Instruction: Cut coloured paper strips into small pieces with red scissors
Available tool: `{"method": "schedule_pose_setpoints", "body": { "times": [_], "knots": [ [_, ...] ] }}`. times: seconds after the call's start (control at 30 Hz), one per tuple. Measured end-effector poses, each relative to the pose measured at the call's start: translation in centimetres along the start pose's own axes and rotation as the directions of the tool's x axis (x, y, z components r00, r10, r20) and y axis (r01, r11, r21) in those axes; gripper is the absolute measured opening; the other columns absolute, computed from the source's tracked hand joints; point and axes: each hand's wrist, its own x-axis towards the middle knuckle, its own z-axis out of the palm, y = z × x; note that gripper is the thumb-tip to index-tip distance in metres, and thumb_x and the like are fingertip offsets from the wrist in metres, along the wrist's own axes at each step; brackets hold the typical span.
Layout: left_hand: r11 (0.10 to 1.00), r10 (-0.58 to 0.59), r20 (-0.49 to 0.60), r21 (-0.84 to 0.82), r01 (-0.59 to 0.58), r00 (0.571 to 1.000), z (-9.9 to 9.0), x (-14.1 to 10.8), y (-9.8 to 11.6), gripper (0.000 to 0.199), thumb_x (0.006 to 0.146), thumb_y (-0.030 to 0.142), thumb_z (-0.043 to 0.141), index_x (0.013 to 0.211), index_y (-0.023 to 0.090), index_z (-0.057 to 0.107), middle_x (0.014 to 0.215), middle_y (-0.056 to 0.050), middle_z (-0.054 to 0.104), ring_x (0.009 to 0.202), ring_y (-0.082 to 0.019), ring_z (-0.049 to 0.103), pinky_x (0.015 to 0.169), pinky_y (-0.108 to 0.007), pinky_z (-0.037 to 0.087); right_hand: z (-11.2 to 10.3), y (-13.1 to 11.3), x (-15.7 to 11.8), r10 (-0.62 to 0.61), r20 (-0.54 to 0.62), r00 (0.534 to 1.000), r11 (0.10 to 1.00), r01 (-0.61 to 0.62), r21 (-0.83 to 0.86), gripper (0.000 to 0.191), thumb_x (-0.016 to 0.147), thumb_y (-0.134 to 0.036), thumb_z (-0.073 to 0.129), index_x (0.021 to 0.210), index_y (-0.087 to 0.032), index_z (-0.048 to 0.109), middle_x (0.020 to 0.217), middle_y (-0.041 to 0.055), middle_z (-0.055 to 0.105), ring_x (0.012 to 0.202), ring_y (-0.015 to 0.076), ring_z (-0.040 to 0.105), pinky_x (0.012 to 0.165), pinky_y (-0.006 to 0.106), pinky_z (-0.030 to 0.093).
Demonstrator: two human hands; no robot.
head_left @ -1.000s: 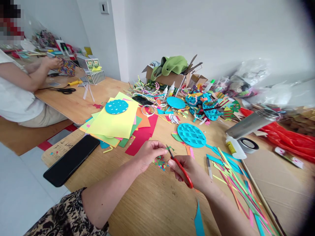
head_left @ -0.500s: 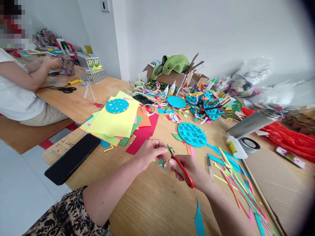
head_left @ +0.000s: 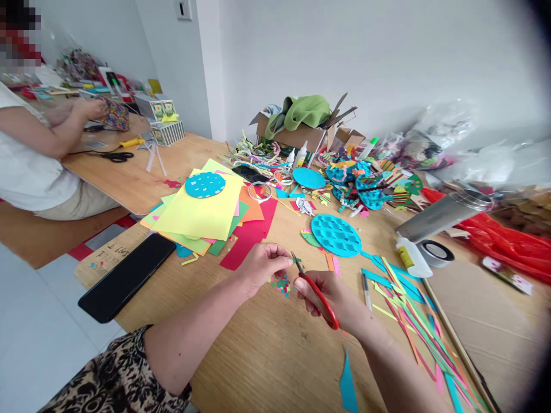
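Note:
Red-handled scissors (head_left: pixel 321 299) are in my right hand (head_left: pixel 329 289), their blades pointing up and away from me. My left hand (head_left: pixel 266 265) is closed in a pinch at the blade tips, on a small green piece of paper (head_left: pixel 298 261) that is mostly hidden by the fingers and blades. Just beneath both hands a little heap of coloured paper dots (head_left: pixel 282 285) lies on the wooden table (head_left: pixel 249 350). Beyond them rests a blue woven paper disc (head_left: pixel 336 236), with a green paper fish (head_left: pixel 310 237) partly under its left edge.
Stacked coloured paper (head_left: pixel 202 212) and a black phone (head_left: pixel 127 278) lie to the left. Paper strips (head_left: pixel 413 327), a glue bottle (head_left: pixel 413 258), tape (head_left: pixel 435 252) and a steel flask (head_left: pixel 443 215) are on the right. Another person (head_left: pixel 34 143) sits at the far-left table.

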Motion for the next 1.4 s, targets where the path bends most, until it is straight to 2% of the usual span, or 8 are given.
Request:
{"method": "schedule_pose_setpoints", "body": {
  "times": [0.17, 0.93, 1.4],
  "knots": [
    [1.0, -0.011, 0.037, 0.001, 0.011, 0.999, -0.03, -0.03, -0.13, 0.015, 0.064, 0.025, 0.065, 0.069, 0.013, 0.06, 0.053, 0.002, 0.054, 0.048, -0.008, 0.048, 0.049, -0.022, 0.034, 0.07, -0.16, -0.05, 0.001, -0.001, 1.0, 1.0, -0.001, 0.014, 0.044, 0.077, -0.059, 0.056, 0.065, -0.017, 0.05, 0.05, -0.002, 0.051, 0.043, 0.0097, 0.049, 0.041, 0.021, 0.036],
    [1.0, 0.011, 0.028, 0.008, -0.012, 1.0, -0.15, -0.04, -0.08, 0.014, 0.066, 0.026, 0.064, 0.07, 0.013, 0.06, 0.056, 0.001, 0.056, 0.051, -0.009, 0.048, 0.051, -0.022, 0.035, 0.15, -0.4, -0.2, 0.032, -0.006, 0.999, 0.999, -0.032, 0.029, 0.041, 0.079, -0.056, 0.056, 0.064, -0.017, 0.051, 0.049, -0.002, 0.052, 0.043, 0.01, 0.05, 0.042, 0.021, 0.038],
    [0.999, 0.026, 0.065, 0.024, -0.028, 0.998, -0.31, 0.01, -0.2, 0.013, 0.067, 0.025, 0.062, 0.067, 0.013, 0.058, 0.058, 0.0, 0.057, 0.051, -0.008, 0.048, 0.051, -0.022, 0.037, 0.13, -0.5, -0.34, 0.032, 0.004, 0.999, 0.999, -0.032, 0.019, 0.043, 0.078, -0.058, 0.056, 0.064, -0.017, 0.052, 0.049, -0.0014, 0.053, 0.043, 0.0099, 0.051, 0.042, 0.02, 0.039]
  ]
}}
